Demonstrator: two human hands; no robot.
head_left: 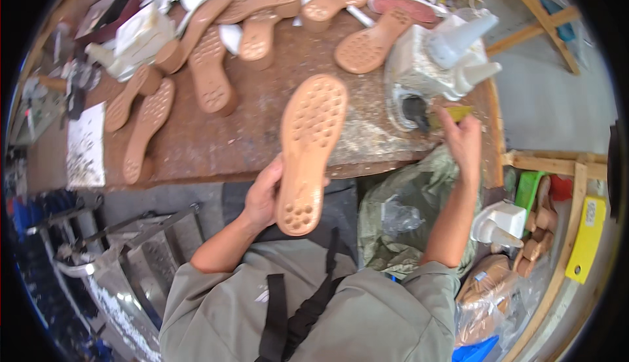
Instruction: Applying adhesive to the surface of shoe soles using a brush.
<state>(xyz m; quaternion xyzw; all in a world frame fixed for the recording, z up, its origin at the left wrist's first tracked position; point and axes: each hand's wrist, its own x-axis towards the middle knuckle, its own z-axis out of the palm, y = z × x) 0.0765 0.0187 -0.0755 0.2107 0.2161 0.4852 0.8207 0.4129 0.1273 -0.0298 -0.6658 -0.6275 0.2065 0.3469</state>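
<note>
A tan shoe sole, dimpled at both ends, is held upright in front of me by my left hand. The fingers wrap round its edge and partly disappear behind it. On the right, my right hand is closed on a brush with a yellowish flat handle. Its dark end lies at the cut opening of a grimy white plastic container. Whether the bristles touch anything inside I cannot tell. Two pale nozzle bottles sit against that container.
Several more tan soles lie across the brown worktable. A white jug stands at the back left, near a speckled white sheet. Below the table hangs a green sack; a metal frame stands at the lower left.
</note>
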